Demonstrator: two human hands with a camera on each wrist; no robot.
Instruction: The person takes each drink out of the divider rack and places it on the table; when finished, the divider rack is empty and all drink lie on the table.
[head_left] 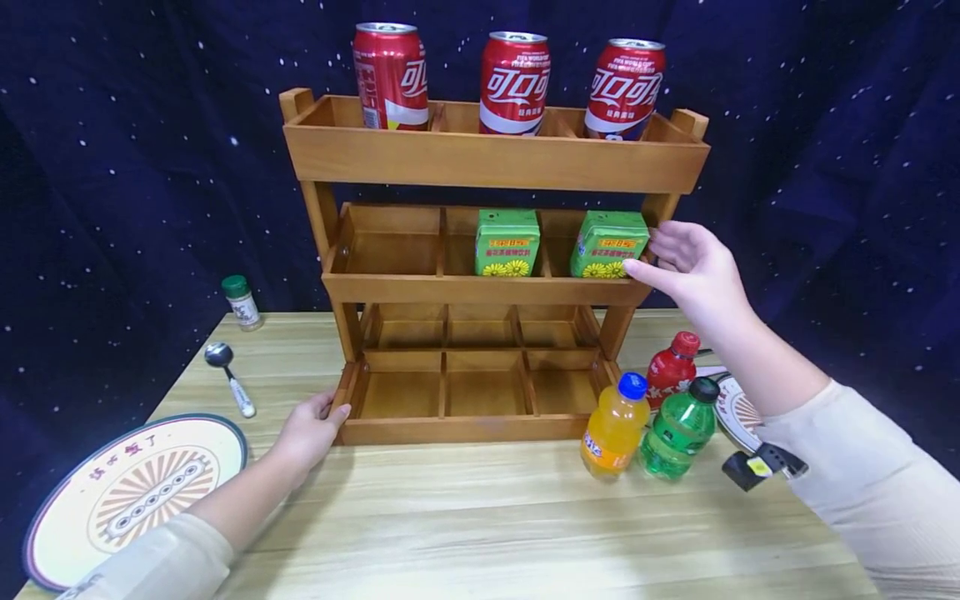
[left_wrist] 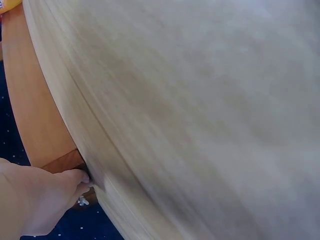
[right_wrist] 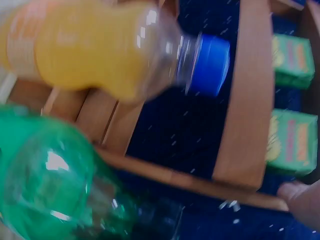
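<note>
A three-tier wooden rack stands on the table. At its lower left corner my left hand grips the bottom tier, thumb in front; the left wrist view shows these fingers at the wood's end. My right hand holds the right end of the middle tier, thumb across the front beside a green drink carton. Its far fingertips are partly hidden. Another green carton sits in the middle compartment. Three red cola cans, including the centre can, stand in the top tier.
By the rack's right foot stand an orange soda bottle, a green bottle and a red bottle, with a plate behind. Leftward are a large plate, a spoon and a green-capped shaker.
</note>
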